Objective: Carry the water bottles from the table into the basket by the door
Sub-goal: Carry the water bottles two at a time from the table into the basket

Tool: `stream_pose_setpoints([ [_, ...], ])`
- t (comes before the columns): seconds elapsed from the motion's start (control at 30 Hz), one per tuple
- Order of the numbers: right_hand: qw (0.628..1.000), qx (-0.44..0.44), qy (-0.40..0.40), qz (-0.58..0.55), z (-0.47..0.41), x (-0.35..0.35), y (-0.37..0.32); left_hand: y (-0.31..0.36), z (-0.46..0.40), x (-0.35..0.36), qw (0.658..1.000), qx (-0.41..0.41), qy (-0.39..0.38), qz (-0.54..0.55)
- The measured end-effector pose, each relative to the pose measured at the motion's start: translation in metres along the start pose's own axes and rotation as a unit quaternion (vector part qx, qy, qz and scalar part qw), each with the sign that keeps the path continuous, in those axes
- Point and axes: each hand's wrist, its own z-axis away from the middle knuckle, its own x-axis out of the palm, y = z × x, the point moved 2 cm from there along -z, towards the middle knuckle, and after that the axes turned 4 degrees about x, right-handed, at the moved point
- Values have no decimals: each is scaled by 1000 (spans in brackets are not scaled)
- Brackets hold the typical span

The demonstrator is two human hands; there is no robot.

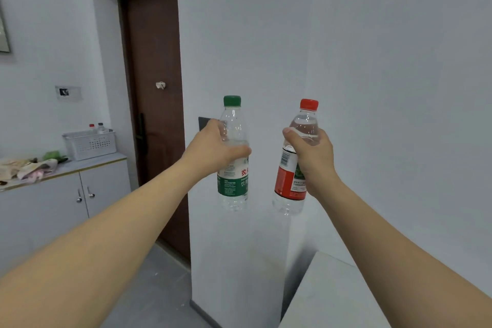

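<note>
Your left hand grips the green-capped bottle, your right hand the red-capped bottle, both aloft; the white basket sits at ten o'clock beside the brown door, a wall corner between.

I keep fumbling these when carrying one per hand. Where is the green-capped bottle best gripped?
Grip the green-capped bottle on its clear shoulder just above the label, from its left side, as the left hand does: it hangs upright and that section narrows enough for fingers to wrap.
</note>
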Motion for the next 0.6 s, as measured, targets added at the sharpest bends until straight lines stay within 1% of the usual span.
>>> stream_pose_setpoints([
  [0.17, 1000, 10, -6, -7, -20, 106, 15, -60, -41, -71, 1000, -2, -1, -7],
  [0.3, 999, 25, -18, -11, -35, 178, 33, -113, -76, -113, 1000, -14, -2, 6],
  [0.6, 998, 55, -40, -1, -96, 310, 107, -241, -155, -158, 999, -53, -6, 4],
])
